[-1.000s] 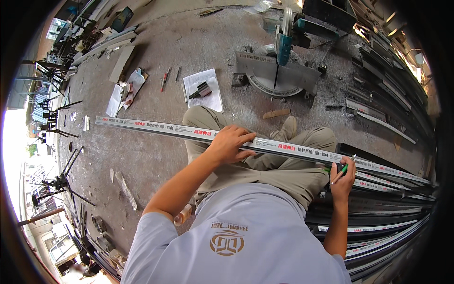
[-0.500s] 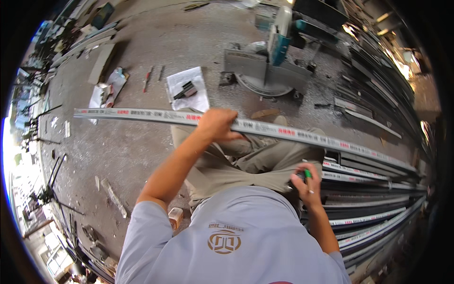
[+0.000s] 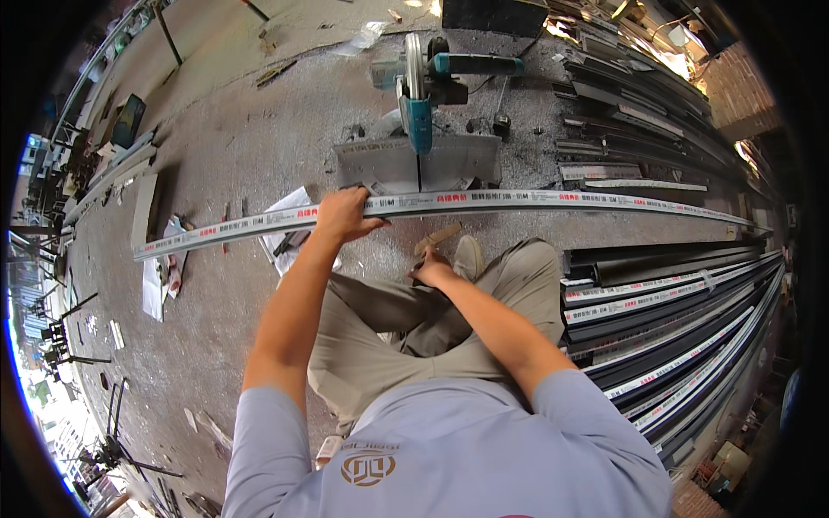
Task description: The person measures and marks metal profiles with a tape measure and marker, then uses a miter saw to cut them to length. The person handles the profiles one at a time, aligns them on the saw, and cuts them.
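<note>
A long silver-grey metal profile (image 3: pixel 509 201), its protective film printed in red and black, runs crosswise in front of me. My left hand (image 3: pixel 345 216) is wrapped over it left of its middle, thumb on the near side. Just beyond stands a teal miter saw (image 3: pixel 418 121) with a grey fence (image 3: pixel 462 161); the profile hides the saw's lower front. Below the profile, between my knees, my right hand (image 3: pixel 432 268) has curled fingers. What it holds is too dark and small to make out. A brown scrap (image 3: pixel 439 237) lies just beyond those fingers.
Bundled, film-covered profiles (image 3: pixel 639 304) lie close on my right, with darker bars (image 3: pixel 635 121) stacked farther off. Left of me are papers (image 3: pixel 154 285) and a flat board (image 3: pixel 145 207). A paper sheet (image 3: pixel 294 203) lies partly under the profile.
The profile has swung, its left end nearer me and its middle closer to the saw. My right hand, earlier by my right thigh with a green pen-like tool, has moved forward and left.
</note>
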Action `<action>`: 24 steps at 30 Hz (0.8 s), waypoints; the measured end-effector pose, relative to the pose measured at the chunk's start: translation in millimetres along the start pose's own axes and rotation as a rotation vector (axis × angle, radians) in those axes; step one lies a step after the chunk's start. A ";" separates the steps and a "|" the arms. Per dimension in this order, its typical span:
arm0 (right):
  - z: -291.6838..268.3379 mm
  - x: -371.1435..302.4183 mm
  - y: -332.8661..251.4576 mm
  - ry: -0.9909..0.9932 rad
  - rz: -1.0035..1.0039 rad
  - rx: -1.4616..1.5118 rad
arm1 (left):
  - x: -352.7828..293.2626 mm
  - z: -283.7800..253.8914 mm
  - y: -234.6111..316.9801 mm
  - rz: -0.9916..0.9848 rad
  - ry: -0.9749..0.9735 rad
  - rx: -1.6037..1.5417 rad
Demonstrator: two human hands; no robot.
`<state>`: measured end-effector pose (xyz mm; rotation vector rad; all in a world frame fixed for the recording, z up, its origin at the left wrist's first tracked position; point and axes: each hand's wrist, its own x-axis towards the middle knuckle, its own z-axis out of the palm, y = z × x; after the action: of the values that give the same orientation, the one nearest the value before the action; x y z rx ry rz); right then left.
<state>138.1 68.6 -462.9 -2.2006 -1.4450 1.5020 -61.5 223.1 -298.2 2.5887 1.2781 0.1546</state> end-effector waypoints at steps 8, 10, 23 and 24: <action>-7.7 30.4 42.4 -0.027 0.146 -0.136 | 36.0 32.7 -6.9 -0.031 -0.039 0.019; -18.7 23.5 42.2 -0.015 0.076 -0.268 | 45.0 42.9 -10.3 -0.024 -0.047 0.026; -163.8 -57.2 80.9 0.395 -0.132 0.225 | 94.2 73.6 -106.6 -0.379 -0.023 0.120; -170.7 -48.6 85.4 0.428 -0.091 0.301 | 94.6 70.3 -111.1 -0.401 -0.007 0.132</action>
<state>321.0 52.9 -391.6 -2.0726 -1.0874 1.0503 -74.7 350.6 -397.2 2.3678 1.8251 -0.0148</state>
